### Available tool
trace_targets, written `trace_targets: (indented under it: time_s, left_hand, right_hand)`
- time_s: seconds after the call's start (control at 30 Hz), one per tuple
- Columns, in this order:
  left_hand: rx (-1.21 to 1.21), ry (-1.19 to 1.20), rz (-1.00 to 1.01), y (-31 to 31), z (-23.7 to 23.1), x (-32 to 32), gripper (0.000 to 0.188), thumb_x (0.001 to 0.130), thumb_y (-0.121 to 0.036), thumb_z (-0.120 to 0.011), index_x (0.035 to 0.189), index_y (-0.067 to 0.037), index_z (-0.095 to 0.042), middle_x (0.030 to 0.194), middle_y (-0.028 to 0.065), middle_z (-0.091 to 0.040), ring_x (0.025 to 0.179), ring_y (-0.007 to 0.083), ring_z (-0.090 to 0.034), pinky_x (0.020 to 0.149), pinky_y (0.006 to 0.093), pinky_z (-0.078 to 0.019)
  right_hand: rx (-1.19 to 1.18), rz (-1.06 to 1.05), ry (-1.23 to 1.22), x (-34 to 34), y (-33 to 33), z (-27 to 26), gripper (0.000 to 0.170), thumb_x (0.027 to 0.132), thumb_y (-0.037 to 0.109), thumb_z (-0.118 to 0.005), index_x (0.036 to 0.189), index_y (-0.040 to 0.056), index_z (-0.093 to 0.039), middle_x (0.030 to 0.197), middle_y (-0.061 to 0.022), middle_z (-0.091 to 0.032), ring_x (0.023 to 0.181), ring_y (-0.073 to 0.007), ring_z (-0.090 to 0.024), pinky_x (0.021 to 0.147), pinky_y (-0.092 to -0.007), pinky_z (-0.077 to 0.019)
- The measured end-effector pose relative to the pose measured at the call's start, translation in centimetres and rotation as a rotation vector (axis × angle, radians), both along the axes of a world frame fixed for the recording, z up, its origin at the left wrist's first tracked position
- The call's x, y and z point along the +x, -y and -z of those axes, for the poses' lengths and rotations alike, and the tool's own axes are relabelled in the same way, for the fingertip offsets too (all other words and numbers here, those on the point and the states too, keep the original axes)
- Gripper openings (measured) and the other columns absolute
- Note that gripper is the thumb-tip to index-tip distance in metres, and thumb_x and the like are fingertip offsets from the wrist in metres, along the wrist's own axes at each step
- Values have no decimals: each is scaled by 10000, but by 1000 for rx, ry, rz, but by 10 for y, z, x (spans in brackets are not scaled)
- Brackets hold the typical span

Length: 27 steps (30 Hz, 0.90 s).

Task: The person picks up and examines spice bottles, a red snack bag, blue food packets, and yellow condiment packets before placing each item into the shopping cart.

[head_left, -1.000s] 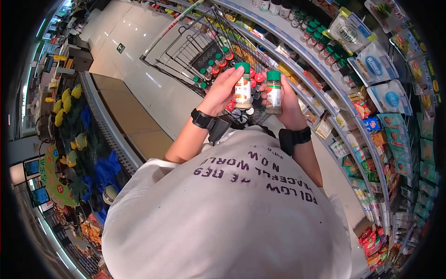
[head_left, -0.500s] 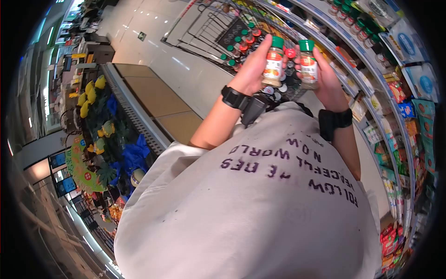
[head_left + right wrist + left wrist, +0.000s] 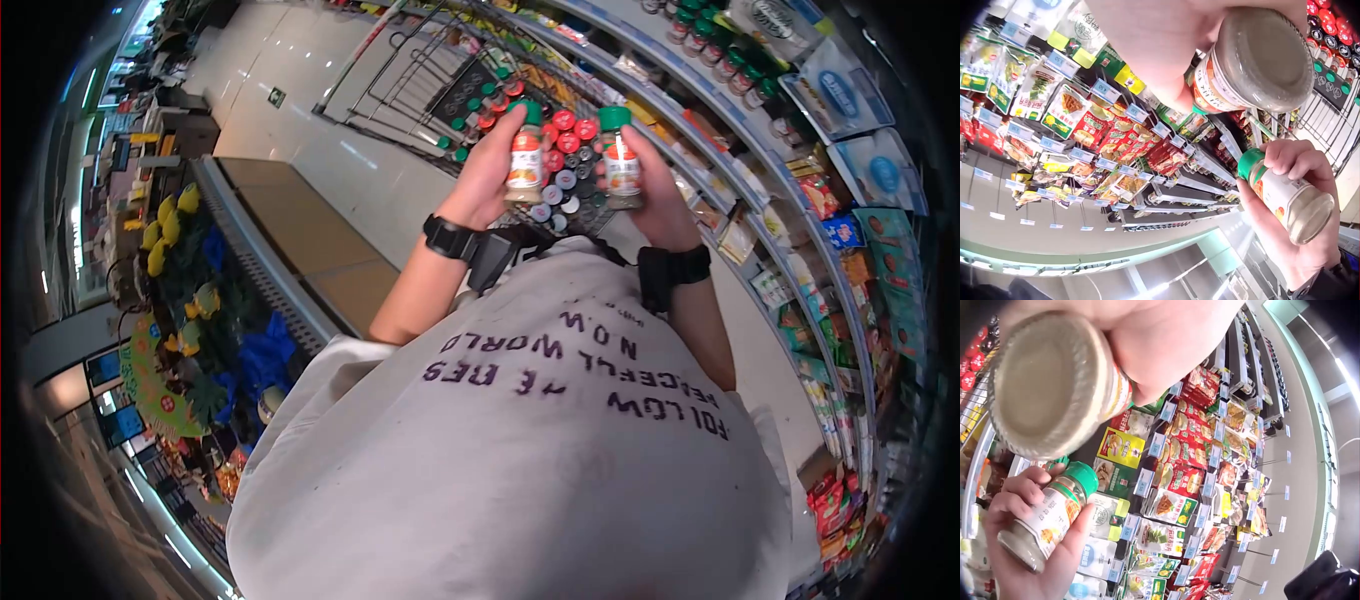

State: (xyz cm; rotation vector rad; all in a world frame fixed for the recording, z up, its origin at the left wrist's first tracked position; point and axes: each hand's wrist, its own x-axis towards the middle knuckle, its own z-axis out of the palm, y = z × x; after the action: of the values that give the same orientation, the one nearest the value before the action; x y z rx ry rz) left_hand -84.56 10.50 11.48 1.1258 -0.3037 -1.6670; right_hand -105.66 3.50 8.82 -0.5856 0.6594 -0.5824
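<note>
Two clear spice jars with green caps and red-and-white labels are held upright side by side in the head view. My left hand (image 3: 487,175) grips the left jar (image 3: 525,160), thumb near its cap. In my right hand (image 3: 655,190) is the right jar (image 3: 621,165), with fingers curled behind it. The jars stand apart. The left wrist view shows the left jar's base (image 3: 1044,381) close up and my right hand (image 3: 1054,550) around the other jar (image 3: 1047,519). Similarly, the right wrist view shows the right jar's base (image 3: 1266,59) and my left hand (image 3: 1304,181).
A wire shopping cart (image 3: 400,75) beyond the hands holds several green-, red- and grey-capped jars (image 3: 565,140). Shelves of seasoning packets and jars (image 3: 710,45) curve along the right. On the left stands a display counter (image 3: 265,270) with yellow and blue decorations.
The head view swung one way and then partly back. Both hands keep hold of their jars, which stand somewhat farther apart than before, and more capped jars show between them.
</note>
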Motion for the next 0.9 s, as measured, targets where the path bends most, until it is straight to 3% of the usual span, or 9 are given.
trace_targets:
  time_s: [0.1,0.23,0.33,0.37,0.53,0.63,0.7,0.9]
  left_hand:
    - [-30,-106,-33,-2,-2,3,453,976,-458,-468,1066,-23,-562,860,44,-606,681,114,-599,590,258,-528]
    - [-44,56,-73,2,-6,3,469,986,-460,-445,1091,-20,-566,878,61,-621,690,117,-618,588,259,-546]
    - [-25,90,-124,5,-6,2,448,990,-466,-426,1027,-52,-593,798,79,-670,617,152,-641,527,264,-537]
    - [-16,48,-147,6,-9,1,456,990,-467,-423,1043,-46,-588,807,85,-673,620,156,-644,531,266,-541]
    - [-31,-66,-120,3,-6,6,471,984,-472,-430,1065,-34,-581,832,103,-679,634,161,-654,548,269,-552]
    - [-44,-9,-78,1,-5,8,477,978,-480,-441,1066,-31,-579,845,110,-682,631,161,-655,553,263,-554]
    - [-29,5,-62,0,-8,8,439,978,-443,-472,1197,-67,-534,868,80,-655,664,126,-632,578,260,-558]
    - [-53,127,-112,0,3,8,425,963,-433,-516,1205,-85,-550,866,58,-655,655,118,-625,592,266,-552]
  right_hand:
    - [-55,77,23,5,-4,-13,356,1002,377,-458,1160,70,-544,930,-53,-642,773,-109,-620,673,-262,-522]
    - [-55,56,27,4,-4,-15,406,1031,389,-360,1237,73,-509,965,-89,-650,786,-115,-612,679,-258,-518]
    - [-28,14,139,-2,-4,-16,404,1042,359,-323,1155,28,-526,937,-95,-668,740,-122,-614,677,-253,-509]
    - [-29,-20,141,-3,-2,-11,439,1035,394,-320,1310,76,-449,997,-111,-655,739,-116,-593,659,-249,-508]
    - [-60,-17,82,-5,-2,-16,421,1016,368,-383,1307,73,-453,1021,-114,-655,728,-105,-586,649,-234,-501]
    - [-77,22,32,-2,-4,-20,407,1007,357,-418,1287,67,-467,1020,-112,-654,735,-104,-588,652,-234,-501]
    - [-83,42,-1,0,-4,-21,397,1005,355,-429,1271,64,-480,1013,-109,-653,742,-106,-592,656,-237,-503]
    - [10,26,-1,3,-3,-14,366,1005,369,-434,1183,62,-523,955,-79,-647,791,-107,-604,661,-249,-506]
